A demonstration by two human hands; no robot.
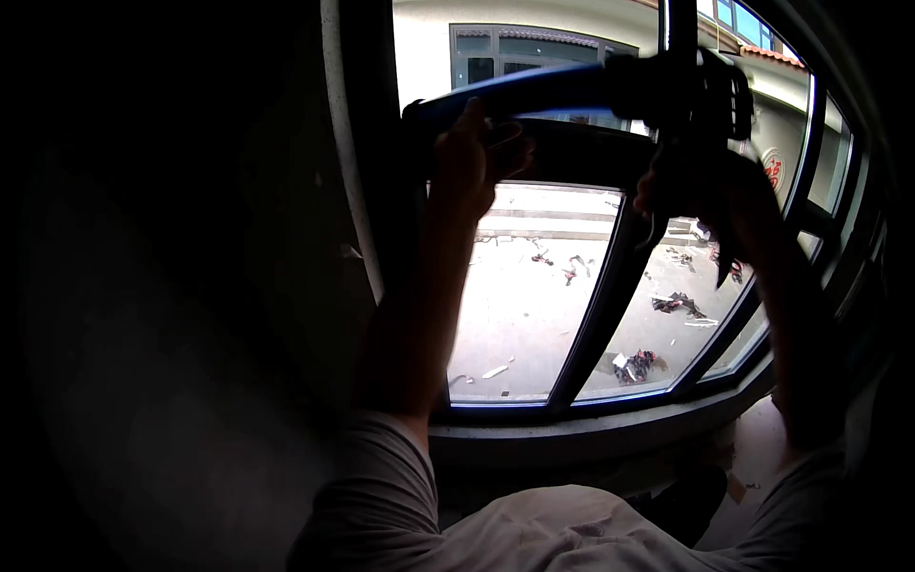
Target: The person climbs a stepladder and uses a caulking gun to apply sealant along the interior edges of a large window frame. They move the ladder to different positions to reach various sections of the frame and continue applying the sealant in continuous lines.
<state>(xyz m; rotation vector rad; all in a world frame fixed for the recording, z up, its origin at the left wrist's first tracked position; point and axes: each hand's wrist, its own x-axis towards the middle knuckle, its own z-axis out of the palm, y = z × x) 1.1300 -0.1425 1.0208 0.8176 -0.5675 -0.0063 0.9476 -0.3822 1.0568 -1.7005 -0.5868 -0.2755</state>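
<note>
A dark tool with a long blue barrel, shaped like a caulking gun (543,92), is held up across the upper window, its barrel to the left. My right hand (729,195), mostly in silhouette, is closed around the grip below the bulky dark body. At the barrel's left end is my left hand (474,157), thumb laid against the blue side and fingers curled below it. Behind the tool runs the dark window frame (581,153). Deep shadow hides the tool's finer parts and most of my right fingers.
Lower window panes (534,296) face a bright paved yard with scattered debris (634,365). Below them a curved sill (534,434) lies between my arms. A dark wall (191,334) fills the left. Opposite stands a building with a window (543,48).
</note>
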